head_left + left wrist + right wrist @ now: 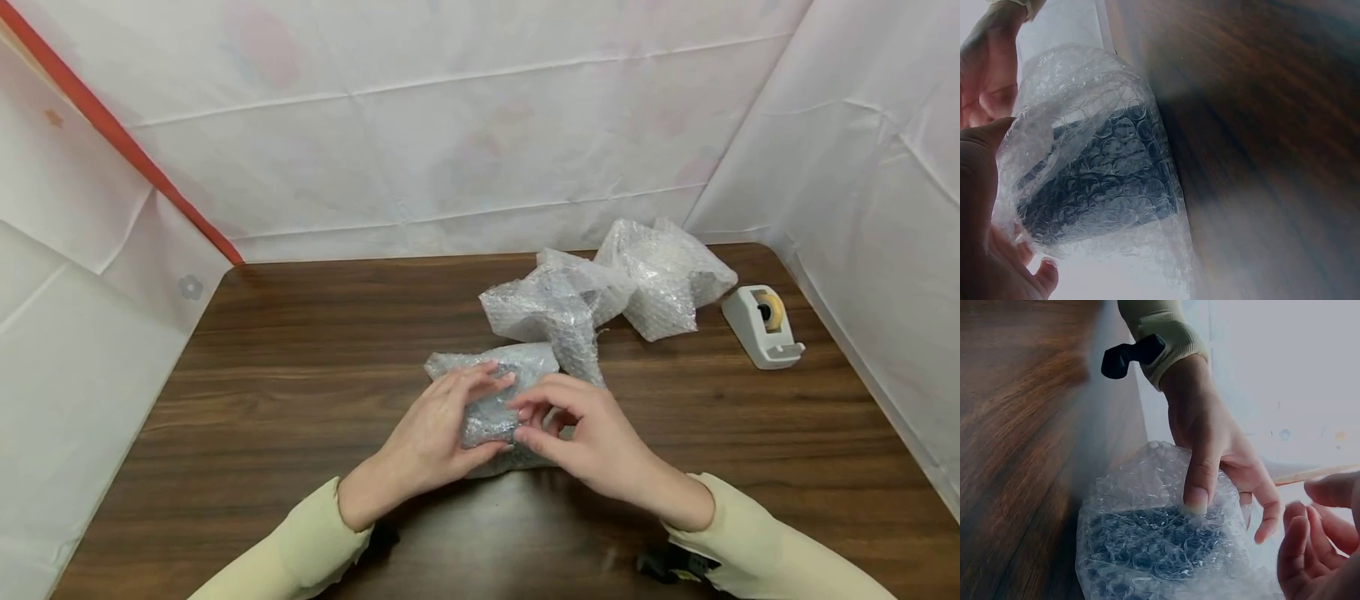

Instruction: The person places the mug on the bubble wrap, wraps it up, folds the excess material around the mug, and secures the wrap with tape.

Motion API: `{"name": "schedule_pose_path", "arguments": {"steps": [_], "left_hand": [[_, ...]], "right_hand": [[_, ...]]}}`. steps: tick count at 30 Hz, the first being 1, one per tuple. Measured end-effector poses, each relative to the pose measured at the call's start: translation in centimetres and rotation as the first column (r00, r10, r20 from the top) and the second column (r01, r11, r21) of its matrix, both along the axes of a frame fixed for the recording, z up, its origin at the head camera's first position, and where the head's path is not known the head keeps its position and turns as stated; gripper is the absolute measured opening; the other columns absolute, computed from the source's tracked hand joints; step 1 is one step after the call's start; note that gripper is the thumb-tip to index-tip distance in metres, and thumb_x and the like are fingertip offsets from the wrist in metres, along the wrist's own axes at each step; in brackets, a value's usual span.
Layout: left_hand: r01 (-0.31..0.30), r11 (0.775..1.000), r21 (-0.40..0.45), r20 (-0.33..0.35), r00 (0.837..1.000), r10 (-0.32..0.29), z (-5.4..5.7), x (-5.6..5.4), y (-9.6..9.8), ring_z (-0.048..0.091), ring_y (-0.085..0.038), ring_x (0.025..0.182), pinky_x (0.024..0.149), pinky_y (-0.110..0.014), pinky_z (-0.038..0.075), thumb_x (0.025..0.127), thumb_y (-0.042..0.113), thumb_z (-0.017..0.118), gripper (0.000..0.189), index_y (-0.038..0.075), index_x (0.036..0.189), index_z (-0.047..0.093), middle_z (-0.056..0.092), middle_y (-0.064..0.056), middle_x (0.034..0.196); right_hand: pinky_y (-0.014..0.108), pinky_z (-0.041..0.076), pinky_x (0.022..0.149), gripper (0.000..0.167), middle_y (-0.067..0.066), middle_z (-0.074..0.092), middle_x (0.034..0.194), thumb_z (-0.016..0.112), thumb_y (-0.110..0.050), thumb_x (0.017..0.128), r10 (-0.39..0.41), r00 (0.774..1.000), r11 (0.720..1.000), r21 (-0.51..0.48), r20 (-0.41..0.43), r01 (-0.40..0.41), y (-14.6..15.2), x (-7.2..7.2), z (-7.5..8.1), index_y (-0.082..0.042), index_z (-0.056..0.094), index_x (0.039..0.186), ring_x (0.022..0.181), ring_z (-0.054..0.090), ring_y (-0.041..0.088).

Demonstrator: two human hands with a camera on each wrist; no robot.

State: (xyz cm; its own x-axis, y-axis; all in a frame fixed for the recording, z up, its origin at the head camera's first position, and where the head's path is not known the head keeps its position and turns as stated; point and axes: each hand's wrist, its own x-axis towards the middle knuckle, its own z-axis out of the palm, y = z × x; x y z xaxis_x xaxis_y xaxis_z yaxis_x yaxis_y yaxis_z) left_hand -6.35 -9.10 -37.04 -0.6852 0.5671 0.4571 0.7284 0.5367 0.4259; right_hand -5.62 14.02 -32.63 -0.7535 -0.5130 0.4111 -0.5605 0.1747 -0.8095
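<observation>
A bubble-wrapped package [489, 410] lies on the table in front of me, with a dark, flat-looking block [1113, 165] showing through the clear bubbles. What the block is remains hidden by the wrap. My left hand [431, 429] holds the package from its left side, thumb on the near part and fingers spread toward the far part. The left thumb presses on the wrap in the right wrist view. Close by on the right, my right hand [592, 429] has loosely bent fingers, and nothing shows between its thumb and fingers [1297, 540].
Crumpled sheets of bubble wrap [652, 271] lie behind and to the right, one reaching down near the package. A white tape dispenser [757, 329] with a yellowish roll stands at the table's right side. White cloth [450, 150] hangs around the brown wooden table [300, 333].
</observation>
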Motion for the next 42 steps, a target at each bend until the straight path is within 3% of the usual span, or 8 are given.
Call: {"name": "schedule_pose_path", "arguments": {"steps": [4,9,14,25,30,34,37,42], "left_hand": [[0.0,1.0,-0.004,-0.003,1.0,0.0,0.0,0.0,0.0,0.049,-0.022,0.131,0.113,-0.041,0.034,0.078,0.032,0.086,0.088,0.0,0.143,0.037,0.062,-0.005,0.131],[0.008,1.0,0.0,-0.022,1.0,-0.008,-0.1,-0.1,0.0,0.049,-0.023,0.132,0.111,-0.045,0.037,0.079,0.032,0.086,0.088,-0.001,0.143,0.036,0.063,-0.005,0.132],[0.015,1.0,0.005,-0.031,0.999,-0.015,-0.1,-0.2,0.1,0.047,-0.024,0.133,0.111,-0.045,0.037,0.079,0.032,0.085,0.085,-0.001,0.141,0.037,0.063,-0.005,0.133],[0.007,1.0,0.007,-0.035,0.999,-0.006,-0.1,0.0,0.1,0.05,-0.026,0.131,0.108,-0.046,0.04,0.079,0.033,0.086,0.092,-0.002,0.145,0.03,0.062,-0.002,0.135],[0.006,1.0,0.011,-0.009,1.0,-0.006,-0.2,0.1,0.1,0.047,-0.025,0.134,0.109,-0.047,0.038,0.078,0.031,0.087,0.098,-0.002,0.147,0.025,0.061,-0.001,0.137],[0.019,1.0,0.019,0.021,1.0,-0.019,-0.1,0.2,0.1,0.043,-0.022,0.138,0.111,-0.049,0.036,0.077,0.025,0.087,0.105,-0.006,0.149,0.017,0.059,-0.001,0.14],[0.02,0.999,0.026,0.045,0.999,-0.021,-0.1,0.2,0.1,0.042,-0.02,0.139,0.111,-0.05,0.035,0.077,0.022,0.087,0.106,-0.005,0.151,0.016,0.057,0.0,0.141],[0.017,1.0,0.016,0.03,0.999,-0.017,0.0,0.1,0.1,0.041,-0.022,0.139,0.111,-0.05,0.035,0.078,0.026,0.087,0.105,-0.004,0.15,0.018,0.057,0.0,0.142]], "right_hand": [[0.021,0.055,0.06,0.031,0.003,0.065,0.093,0.077,0.007,0.081,-0.057,0.99,0.998,-0.021,-0.128,0.055,-0.5,-0.6,-0.4,-0.003,0.072,0.111,0.078,0.063,0.011],[0.016,0.049,0.055,0.02,-0.001,0.064,0.086,0.074,0.007,0.08,-0.151,0.94,0.984,0.044,-0.306,0.172,-1.2,-1.4,-1.1,-0.006,0.074,0.094,0.074,0.06,0.008],[0.019,0.048,0.052,0.011,-0.005,0.062,0.08,0.072,0.0,0.082,-0.19,0.91,0.97,0.07,-0.369,0.231,-1.5,-1.8,-1.4,-0.011,0.073,0.085,0.07,0.057,0.005],[0.016,0.047,0.053,0.011,-0.008,0.066,0.083,0.077,-0.005,0.086,-0.108,0.965,0.987,0.092,-0.238,0.133,-0.7,-1.9,-1.6,-0.01,0.071,0.093,0.068,0.057,0.002],[0.021,0.05,0.053,0.011,-0.01,0.066,0.08,0.078,-0.007,0.086,-0.037,0.997,0.996,0.08,-0.071,0.043,-0.3,-1.9,-1.4,-0.011,0.072,0.095,0.066,0.059,0.004],[0.027,0.051,0.059,0.024,-0.013,0.065,0.079,0.084,-0.01,0.08,0.058,0.998,0.991,0.121,0.035,-0.062,0.1,-1.6,-1.2,-0.012,0.071,0.101,0.069,0.059,0.006],[0.03,0.052,0.063,0.03,-0.015,0.063,0.079,0.086,-0.008,0.077,0.066,0.997,0.985,0.157,0.051,-0.074,0.1,-1.3,-1.2,-0.012,0.071,0.104,0.072,0.059,0.006],[0.03,0.054,0.063,0.028,-0.013,0.062,0.078,0.081,-0.002,0.079,-0.011,1.0,0.975,0.223,-0.019,0.015,-0.4,-0.7,-1.2,-0.01,0.073,0.104,0.072,0.058,0.003]]}}
